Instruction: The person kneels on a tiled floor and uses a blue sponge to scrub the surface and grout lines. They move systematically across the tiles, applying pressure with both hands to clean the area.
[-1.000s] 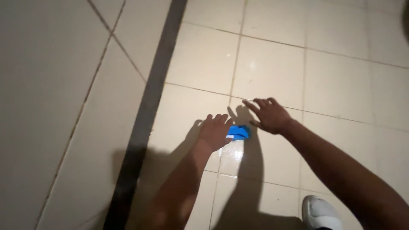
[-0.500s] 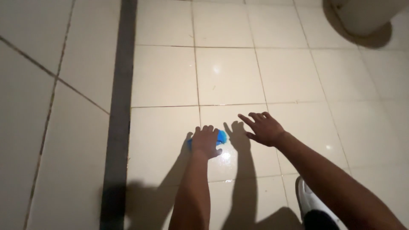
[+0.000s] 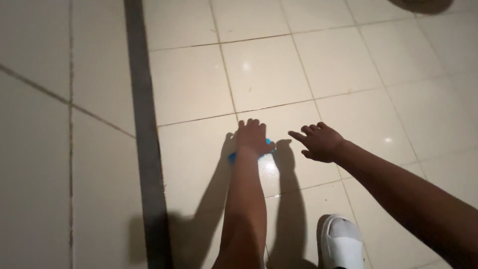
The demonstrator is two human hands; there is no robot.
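Note:
My left hand [image 3: 252,136] presses a small blue object [image 3: 269,146] flat against the cream tiled floor [image 3: 199,84]; only blue edges show at either side of the palm. My right hand [image 3: 318,142] hovers just to its right, fingers spread and pointing left, holding nothing. A wet sheen shows on the tile right below the blue object.
A dark grey tile strip [image 3: 144,134] runs down the floor at the left. My foot in a white slipper [image 3: 341,241] stands at the bottom, beneath my right arm. A dark shadow [image 3: 420,5] sits at the top right corner.
The view has swung, so the hands sit lower in frame. My left hand now covers more of the blue object. The right hand stays beside it, fingers still apart.

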